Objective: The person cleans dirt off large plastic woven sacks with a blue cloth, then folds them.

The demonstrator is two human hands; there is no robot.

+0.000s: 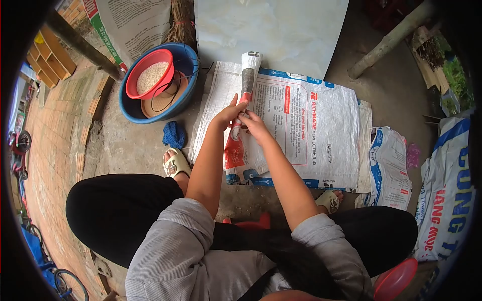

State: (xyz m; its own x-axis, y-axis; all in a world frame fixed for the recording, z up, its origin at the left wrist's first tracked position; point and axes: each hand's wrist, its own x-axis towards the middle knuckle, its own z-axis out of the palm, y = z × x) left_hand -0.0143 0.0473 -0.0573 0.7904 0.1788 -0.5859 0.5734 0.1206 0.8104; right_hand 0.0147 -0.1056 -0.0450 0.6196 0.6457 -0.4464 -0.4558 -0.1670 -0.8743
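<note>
My left hand (230, 111) and my right hand (255, 125) are close together around the middle of a gathered printed bag (235, 149). The bag is red, white and grey; its narrow twisted part runs up between my hands and its upper end points away from me. The wider red lower part lies on a flattened white sack (321, 130) with blue edges and printed text. Fingers of both hands are closed on the bag, partly hiding its narrow part.
At the left, a blue basin (128, 108) holds a red bowl (129, 83) of white grains. A blue cloth (173, 134) lies near my sandal. More sacks (391, 165) lie at the right. Behind stands a pale board (271, 35); a wooden pole (386, 42) slants at the upper right.
</note>
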